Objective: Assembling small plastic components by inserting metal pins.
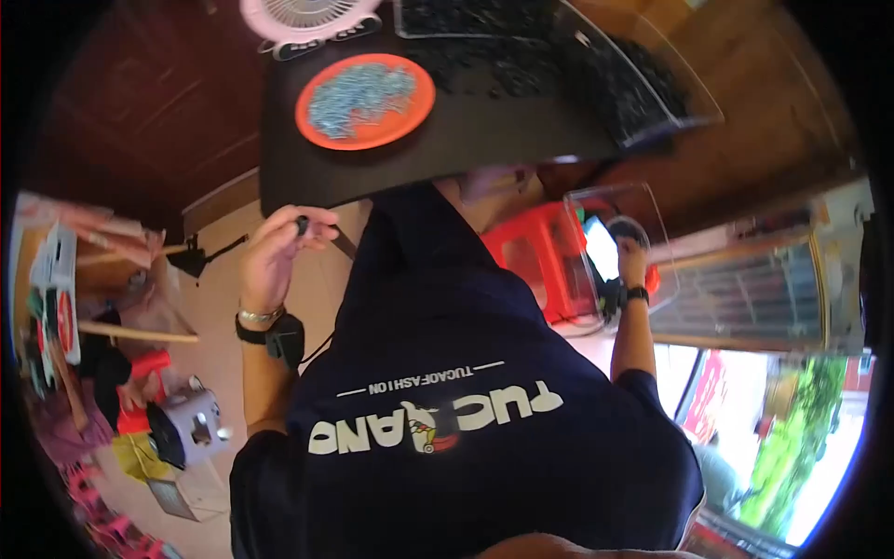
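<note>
My left hand (267,256) is raised just off the near left edge of the black table (326,177), its fingers pinching a small black piece (302,224). A bracelet and a dark strap with a black box circle that wrist. Off to the right, my right hand (634,264) is beside a lit screen (601,248) over a red plastic stool (535,256). Its fingers look curled, and what they hold, if anything, is hidden. On the table, a round orange tray (430,101) carries many thin blue-grey pieces (358,95).
A pink fan (310,11) stands at the table's far left. Many black pieces (503,70) lie across its far and right side, partly in a clear-edged tray (652,130). A clear box (656,200) surrounds the screen. A grey-white device (191,424) is on the floor at left.
</note>
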Available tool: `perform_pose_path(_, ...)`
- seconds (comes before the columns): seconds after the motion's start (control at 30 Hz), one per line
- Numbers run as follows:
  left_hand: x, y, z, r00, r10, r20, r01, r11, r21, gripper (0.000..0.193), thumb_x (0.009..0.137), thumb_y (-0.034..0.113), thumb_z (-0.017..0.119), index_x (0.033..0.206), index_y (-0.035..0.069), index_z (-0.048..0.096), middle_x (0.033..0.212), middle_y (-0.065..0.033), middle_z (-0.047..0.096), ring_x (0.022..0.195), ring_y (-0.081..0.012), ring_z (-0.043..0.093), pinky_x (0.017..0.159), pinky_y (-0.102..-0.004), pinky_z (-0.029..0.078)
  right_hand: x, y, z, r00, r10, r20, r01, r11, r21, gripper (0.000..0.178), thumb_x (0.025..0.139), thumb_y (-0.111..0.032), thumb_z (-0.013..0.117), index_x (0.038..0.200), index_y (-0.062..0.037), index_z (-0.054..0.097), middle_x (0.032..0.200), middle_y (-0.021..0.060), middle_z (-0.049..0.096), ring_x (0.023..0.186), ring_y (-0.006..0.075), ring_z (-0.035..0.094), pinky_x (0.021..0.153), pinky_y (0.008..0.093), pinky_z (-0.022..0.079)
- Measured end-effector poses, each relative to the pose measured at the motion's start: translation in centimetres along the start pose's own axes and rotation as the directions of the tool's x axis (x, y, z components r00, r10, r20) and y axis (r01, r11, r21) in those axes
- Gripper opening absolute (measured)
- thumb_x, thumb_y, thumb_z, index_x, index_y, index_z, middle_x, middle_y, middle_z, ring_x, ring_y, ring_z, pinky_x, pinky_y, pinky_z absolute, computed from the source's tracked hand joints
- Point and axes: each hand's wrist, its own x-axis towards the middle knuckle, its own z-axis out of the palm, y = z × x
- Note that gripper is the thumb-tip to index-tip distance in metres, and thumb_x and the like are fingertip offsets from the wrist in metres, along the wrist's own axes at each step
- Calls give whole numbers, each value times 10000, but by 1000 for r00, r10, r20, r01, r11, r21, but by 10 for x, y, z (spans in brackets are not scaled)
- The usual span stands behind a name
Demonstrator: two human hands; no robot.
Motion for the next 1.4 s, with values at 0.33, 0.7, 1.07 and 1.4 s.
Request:
perform_pose_path(0.33,0,-12,-20,996,0,-93,-9,996,-90,246,893,255,490,848,25,563,863,-133,642,793,-183,614,711,-266,466,15,-184,-60,947,-290,-140,291,957,-14,184,846,-143,584,963,-21,657,952,159,659,851,295,647,731,364,509)
perform_pose_path(0.7,64,-6,-4,978,174,-116,-162,982,99,299,929,309,475,936,20,553,779,-68,607,682,-134,572,662,-248,442,47,-492,9,459,-887,50,717,403,569,135,787,-119,612,893,-49,658,854,120,654,788,288,635,706,346,497)
perform_pose_path(1.07,81,-28,-3,975,153,-161,-149,988,37,272,926,284,472,937,24,548,770,-80,605,677,-142,563,656,-255,433,60,-536,54,233,-954,187,955,261,141,140,731,-94,556,821,-52,654,762,152,641,778,328,627,672,435,481)
perform_pose_path(1.4,78,-28,-7,979,126,-162,-139,988,-72,253,934,279,473,934,37,547,790,-90,608,699,-151,574,667,-264,443,67,-535,62,164,-974,158,936,204,286,154,723,-57,532,826,-33,645,794,154,631,786,335,603,676,429,472)
